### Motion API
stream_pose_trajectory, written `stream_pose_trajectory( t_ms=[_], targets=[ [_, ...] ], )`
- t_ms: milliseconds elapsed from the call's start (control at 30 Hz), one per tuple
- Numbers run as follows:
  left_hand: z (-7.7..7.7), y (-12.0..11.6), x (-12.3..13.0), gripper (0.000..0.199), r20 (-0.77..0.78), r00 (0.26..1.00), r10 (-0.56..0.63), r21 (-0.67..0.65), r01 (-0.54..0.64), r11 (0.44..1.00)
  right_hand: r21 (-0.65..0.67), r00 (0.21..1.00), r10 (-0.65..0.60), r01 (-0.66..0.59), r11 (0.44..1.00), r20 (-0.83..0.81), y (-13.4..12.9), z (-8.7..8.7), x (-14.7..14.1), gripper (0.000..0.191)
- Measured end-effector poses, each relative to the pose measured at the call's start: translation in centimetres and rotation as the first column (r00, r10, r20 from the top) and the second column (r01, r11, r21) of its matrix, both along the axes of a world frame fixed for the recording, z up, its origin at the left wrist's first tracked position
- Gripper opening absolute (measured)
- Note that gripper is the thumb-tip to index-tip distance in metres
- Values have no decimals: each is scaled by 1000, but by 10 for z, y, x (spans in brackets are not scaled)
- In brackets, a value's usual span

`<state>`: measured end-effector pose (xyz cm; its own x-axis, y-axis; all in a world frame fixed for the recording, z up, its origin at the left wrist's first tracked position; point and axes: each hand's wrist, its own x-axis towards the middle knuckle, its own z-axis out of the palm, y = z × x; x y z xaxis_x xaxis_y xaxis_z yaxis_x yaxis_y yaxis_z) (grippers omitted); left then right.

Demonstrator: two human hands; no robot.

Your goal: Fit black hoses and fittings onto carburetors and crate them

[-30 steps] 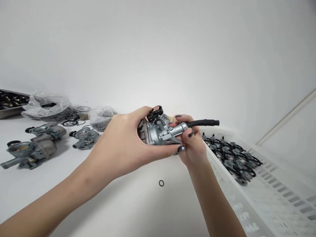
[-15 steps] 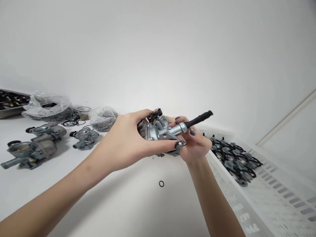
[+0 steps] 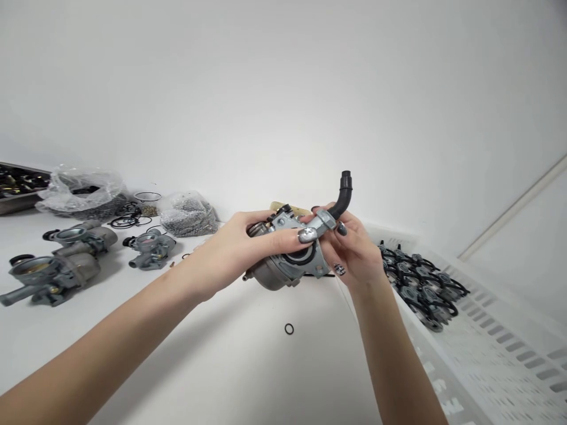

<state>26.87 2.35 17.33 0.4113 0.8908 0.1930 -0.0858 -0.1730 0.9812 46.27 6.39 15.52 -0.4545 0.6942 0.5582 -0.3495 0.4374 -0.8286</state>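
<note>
A grey metal carburetor (image 3: 274, 268) is held above the white table, its rounded bowl low on the left side. My left hand (image 3: 252, 245) grips it from the left, the thumb lying across its top. My right hand (image 3: 352, 251) has its fingers round the silver neck at the carburetor's right end, where a bent black rubber piece (image 3: 343, 198) points upward. A black ring shows in the flange below my left thumb. On the table beneath the hands lies a small black O-ring (image 3: 289, 329).
Three carburetors (image 3: 73, 236) stand at the left, with plastic bags (image 3: 188, 213) of small parts, black rings (image 3: 128, 221) and a metal tray (image 3: 20, 203) behind. At the right, a white slatted crate (image 3: 500, 330) holds several carburetors (image 3: 425, 289).
The carburetor has been turned in both hands, so its bowl and flange now show. The black rubber piece has swung from pointing right to pointing upward and is now bent.
</note>
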Motion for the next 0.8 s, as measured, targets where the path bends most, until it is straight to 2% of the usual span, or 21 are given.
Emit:
stream_pose_trajectory(
  t_ms=[67,200,367,567,800],
  targets=[
    [-2,2,1,40,12,999,-35,-46,35,998,32,999,-17,16,999,41,-3,4,3,23],
    [-5,4,2,47,45,993,-110,-113,115,987,46,990,-106,102,994,90,-12,10,4,30],
    [-10,6,2,42,109,968,-228,-102,239,966,35,981,-160,157,987,107,-20,14,2,30],
    [-7,3,2,40,77,976,-205,-135,214,968,10,986,-134,133,991,100,-21,16,-2,22],
    [-1,-1,2,44,40,988,-149,-171,154,973,-29,980,-185,188,982,78,-22,16,-7,27]
  ],
)
